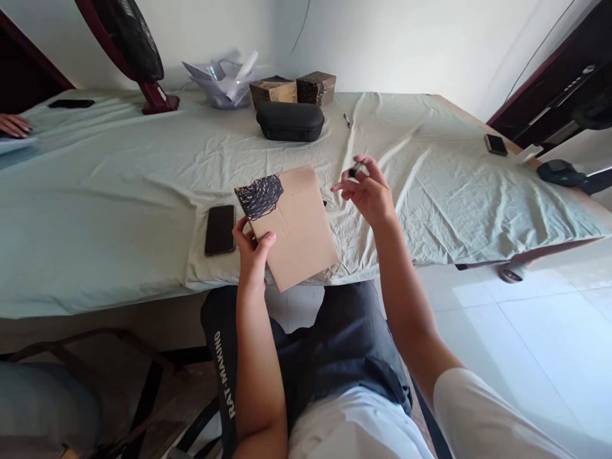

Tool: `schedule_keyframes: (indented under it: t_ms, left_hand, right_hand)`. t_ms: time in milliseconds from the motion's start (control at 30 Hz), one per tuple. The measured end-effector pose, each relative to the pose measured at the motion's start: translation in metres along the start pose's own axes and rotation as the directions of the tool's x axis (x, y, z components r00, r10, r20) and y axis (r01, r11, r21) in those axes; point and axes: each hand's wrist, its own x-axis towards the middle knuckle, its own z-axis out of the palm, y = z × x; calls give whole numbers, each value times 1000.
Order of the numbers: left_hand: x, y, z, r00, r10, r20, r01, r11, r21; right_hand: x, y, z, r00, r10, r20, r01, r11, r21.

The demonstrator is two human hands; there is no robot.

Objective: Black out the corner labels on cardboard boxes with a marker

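Observation:
My left hand [251,252] grips a brown cardboard piece [301,233] at its left edge, thumb on the face and fingers behind. I cannot tell whether it is a flat sheet or a box side. Dense black scribble [261,196] covers its upper left corner; the remaining face is plain brown. To the right, apart from the cardboard, my right hand [366,188] is raised with a short dark marker [355,169] between its fingers. Parts of the marker are hidden or blurred. A black phone [220,230] lies beside my left hand.
On the cloth-covered table [119,210] stand a black case [290,122], dark-marked boxes [316,88], a plastic basket [222,89] of papers and a fan [155,95]. A pen [347,120] lies behind. Another person's hand [14,125] rests at far left. A second phone [495,145] lies right.

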Motion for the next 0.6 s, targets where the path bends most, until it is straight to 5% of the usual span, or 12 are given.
schedule_keyframes:
  t_ms: [133,267,333,467,600]
  left_hand:
    - [-3,6,5,999,-30,-9,30,1000,2]
    - [-9,11,10,1000,-20,-5,20,1000,-8]
    - [-11,14,12,1000,-13,-10,13,1000,-18]
    - [-13,17,14,998,-64,-29,64,998,-21]
    - [-14,17,14,998,-63,-23,63,998,26]
  right_hand:
    - [-29,-25,41,941,-317,-114,326,943,69]
    - [-53,-37,89,908,-391,152,373,918,137]
    - [-61,-36,105,901,-390,189,379,921,94]
    - [-72,-25,117,883,-462,85,470,875,-117]
    - [-78,-19,114,760,-637,131,650,735,-194]
